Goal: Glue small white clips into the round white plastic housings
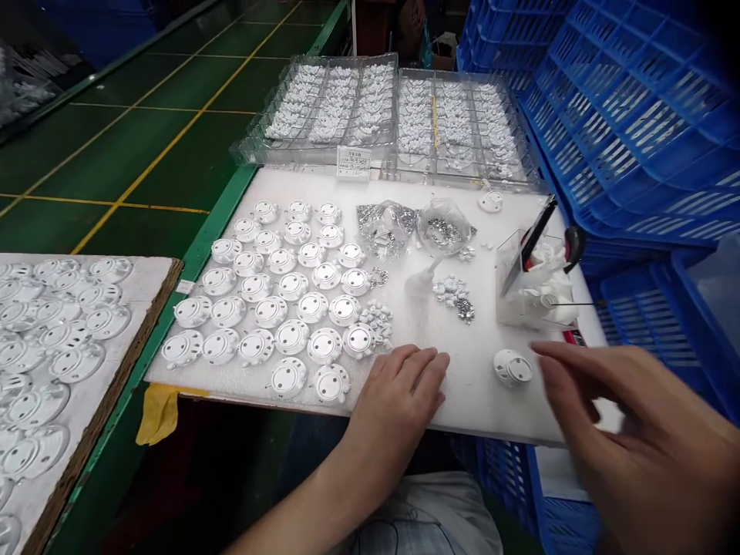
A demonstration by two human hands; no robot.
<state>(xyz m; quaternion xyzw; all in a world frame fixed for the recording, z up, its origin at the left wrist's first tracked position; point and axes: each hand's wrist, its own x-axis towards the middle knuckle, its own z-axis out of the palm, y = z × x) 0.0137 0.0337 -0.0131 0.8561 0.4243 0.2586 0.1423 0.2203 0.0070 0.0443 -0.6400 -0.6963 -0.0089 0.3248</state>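
My left hand [401,385] rests at the front edge of the white foam board [462,393], its fingers curled down; whatever lies under them is hidden. At the right, my right hand [624,432] is raised and blurred, thumb and forefinger near each other, and its contents cannot be made out. Between the hands a round white part [512,368] lies on the board. Rows of similar white parts [290,337] cover the board's left half. Small white pieces [451,290], metal bits [465,310] and a translucent bottle [417,297] are in the middle.
Two plastic bags [444,226] of metal bits lie farther back. A clear box [535,297] holds scissors [573,247] and other tools. Clear trays [398,116] of white pieces stand behind. Blue crates [641,116] line the right; another board [130,297] with white parts is at left.
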